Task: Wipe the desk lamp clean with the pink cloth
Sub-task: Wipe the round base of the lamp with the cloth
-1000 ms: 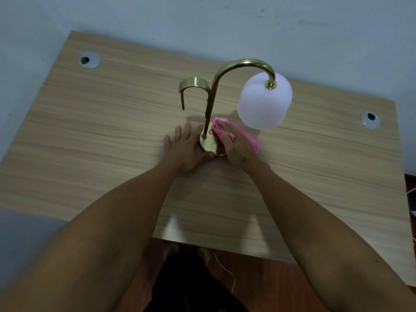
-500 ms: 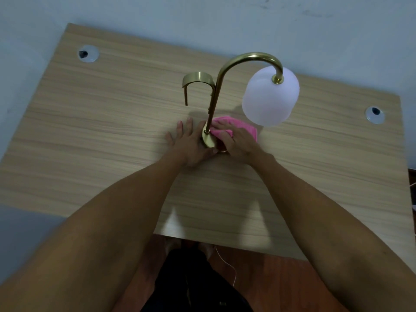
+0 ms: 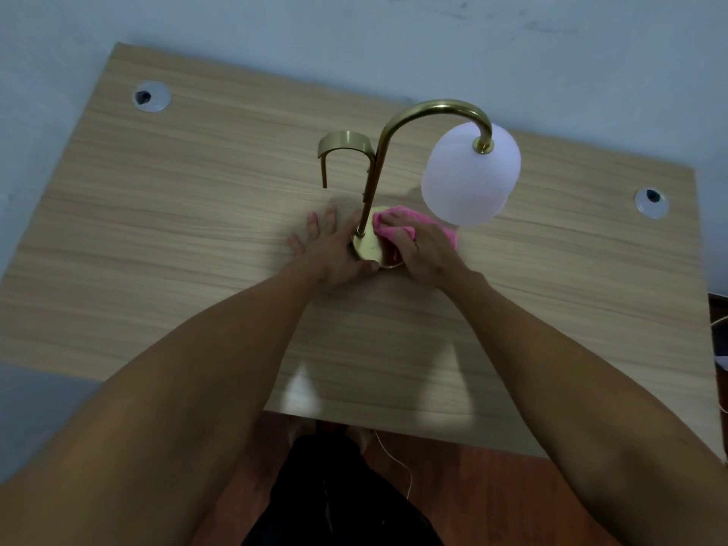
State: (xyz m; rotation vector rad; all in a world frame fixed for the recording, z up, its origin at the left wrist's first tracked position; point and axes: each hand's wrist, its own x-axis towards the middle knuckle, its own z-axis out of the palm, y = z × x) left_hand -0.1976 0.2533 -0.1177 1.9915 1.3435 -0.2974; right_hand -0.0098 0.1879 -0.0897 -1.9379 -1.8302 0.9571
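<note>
Wiping of the lamp base in progress. The desk lamp stands upright near the middle of the tabletop, its brass stem curving over to a white shade that hangs to the right of the stem. The left hand lies flat against the left side of the round brass base, fingers straight and spread on the wood, thumb against the near rim; it steadies the lamp and grasps nothing. The right hand presses the pink cloth onto the right side of the base, its fingers curled over the bunched fabric and gripping it. The step in hand appears to be cleaning the base. The stem, the side hook and the shade probably remain; the next move likely calls for carrying the cloth up the stem while the left hand braces the base against tipping
</note>
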